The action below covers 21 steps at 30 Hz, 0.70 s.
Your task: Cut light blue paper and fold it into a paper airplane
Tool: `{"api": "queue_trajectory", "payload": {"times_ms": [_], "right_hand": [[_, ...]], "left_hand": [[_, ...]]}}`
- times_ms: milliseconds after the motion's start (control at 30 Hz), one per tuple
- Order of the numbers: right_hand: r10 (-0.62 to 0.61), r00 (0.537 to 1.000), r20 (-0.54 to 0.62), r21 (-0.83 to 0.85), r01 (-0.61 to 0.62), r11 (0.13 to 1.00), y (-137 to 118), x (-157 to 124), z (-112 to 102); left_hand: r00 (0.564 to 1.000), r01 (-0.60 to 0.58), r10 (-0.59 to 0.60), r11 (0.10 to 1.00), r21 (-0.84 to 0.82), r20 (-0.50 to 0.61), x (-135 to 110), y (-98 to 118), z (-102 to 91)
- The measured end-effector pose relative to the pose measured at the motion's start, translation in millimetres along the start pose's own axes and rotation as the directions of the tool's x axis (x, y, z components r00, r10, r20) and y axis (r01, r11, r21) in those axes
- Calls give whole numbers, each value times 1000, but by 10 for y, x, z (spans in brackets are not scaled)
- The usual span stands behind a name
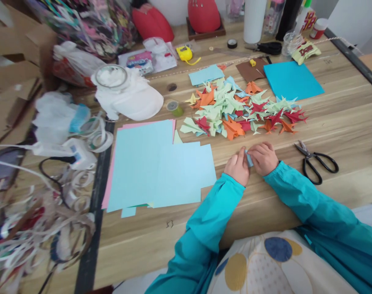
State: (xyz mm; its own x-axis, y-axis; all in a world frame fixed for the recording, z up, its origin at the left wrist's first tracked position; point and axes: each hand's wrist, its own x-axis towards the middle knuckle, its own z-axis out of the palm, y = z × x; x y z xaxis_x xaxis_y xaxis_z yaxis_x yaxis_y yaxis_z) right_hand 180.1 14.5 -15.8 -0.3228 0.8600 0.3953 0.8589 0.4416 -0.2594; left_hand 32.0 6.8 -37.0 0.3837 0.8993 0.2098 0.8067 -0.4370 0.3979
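The left hand [237, 165] and right hand [263, 158] pinch a small, narrow piece of light-blue paper [249, 159] between their fingers, at the worktop [173, 249]. Wood grain shows between the right hand and the scissors [315, 160], whose blades are slightly parted. Blue sheets [143, 163] lie leftward, near a dark strip [96, 220]; folded paper shapes [225, 106] heap just ahead. Farther left, a clear bag [88, 28] holds multicoloured scraps, and a round tub [111, 76] something white.
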Motion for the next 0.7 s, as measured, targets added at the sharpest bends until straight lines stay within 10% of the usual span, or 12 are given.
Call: {"api": "queue_trajectory", "payload": {"times_ms": [700], "right_hand": [[17,1000,25,-195,-12,981,17,-244,-183]], "left_hand": [[998,-52,53,998,18,-43,29,-46,20]]}}
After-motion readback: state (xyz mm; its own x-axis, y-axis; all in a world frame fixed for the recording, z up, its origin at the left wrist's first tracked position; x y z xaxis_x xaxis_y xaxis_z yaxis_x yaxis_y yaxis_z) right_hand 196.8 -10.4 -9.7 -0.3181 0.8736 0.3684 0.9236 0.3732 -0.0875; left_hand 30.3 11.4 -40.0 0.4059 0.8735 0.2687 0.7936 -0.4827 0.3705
